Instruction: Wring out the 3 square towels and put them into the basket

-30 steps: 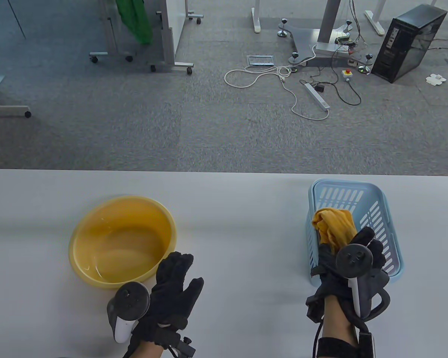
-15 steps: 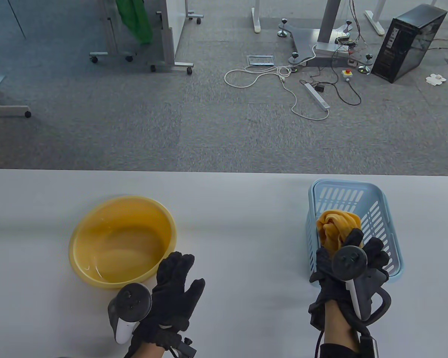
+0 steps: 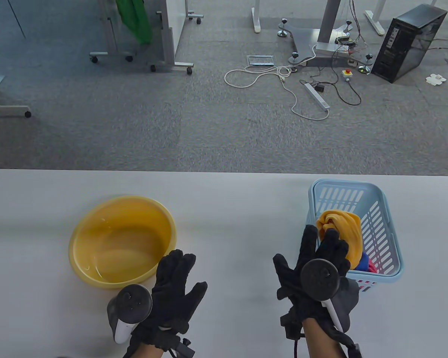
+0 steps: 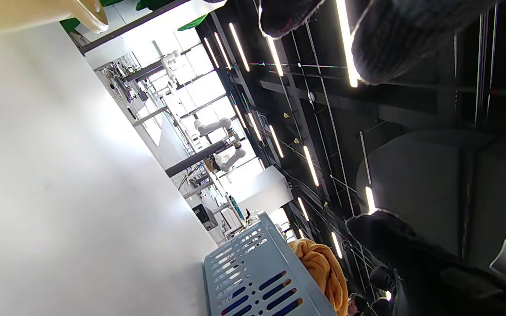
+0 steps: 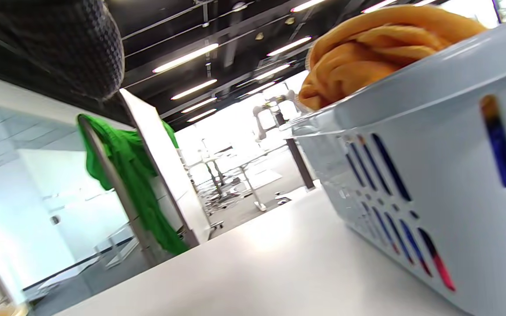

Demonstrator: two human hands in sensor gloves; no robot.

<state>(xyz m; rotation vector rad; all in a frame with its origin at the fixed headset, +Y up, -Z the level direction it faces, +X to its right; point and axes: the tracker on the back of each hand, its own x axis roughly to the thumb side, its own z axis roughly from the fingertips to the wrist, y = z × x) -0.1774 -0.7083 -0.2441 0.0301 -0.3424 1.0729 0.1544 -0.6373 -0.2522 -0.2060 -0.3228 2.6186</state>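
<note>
We start at the left of the desk (image 3: 224,194). Yellow basin (image 3: 122,241) sits at about 9 o'clock from desk centre, a little water in its bottom, no towel visible inside.

Left hand (image 3: 173,294) lies just beside the basin, at its 5 o'clock, fingers (image 3: 177,266) straight and spread, holding nothing. Tracker on its back.

Right hand (image 3: 311,274) at about 4 o'clock from desk centre, fingers splayed and straight, gripping nothing; its fingertips overlap the basket's near-left wall in the table view, but we cannot tell whether they touch it.

Blue basket (image 3: 386,227) stands at 3 o'clock on the desk. Orange towel (image 3: 345,231) is bunched inside, rising above the rim, as the right wrist view (image 5: 367,57) confirms. Beneath it we see 2 more cloth patches, a blue towel (image 3: 363,261) and a red towel (image 3: 373,267), both low in the basket's near end.
</note>
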